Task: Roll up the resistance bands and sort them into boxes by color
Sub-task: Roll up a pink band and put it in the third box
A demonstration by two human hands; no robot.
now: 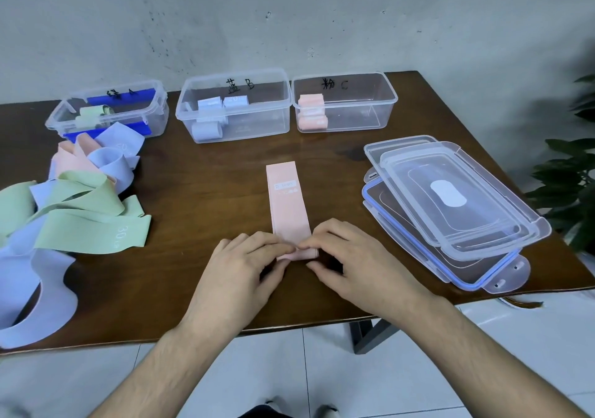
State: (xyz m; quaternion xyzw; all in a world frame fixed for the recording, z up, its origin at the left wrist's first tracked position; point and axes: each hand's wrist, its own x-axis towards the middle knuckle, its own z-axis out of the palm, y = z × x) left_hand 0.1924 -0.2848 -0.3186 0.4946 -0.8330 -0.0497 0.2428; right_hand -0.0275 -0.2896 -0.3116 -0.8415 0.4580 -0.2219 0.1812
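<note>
A pink resistance band (287, 197) lies flat and straight on the wooden table (225, 160), its length running away from the person so it can roll evenly. The left hand (240, 267) and right hand (351, 261) meet at its near end, fingers curled, pinching the first small turn. The pink box (344, 103), holding pink rolls, waits beyond.

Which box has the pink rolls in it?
The right box, marked C, farthest from the loose pile. It holds pink rolls; the middle box holds light blue ones, the left box green.
</note>
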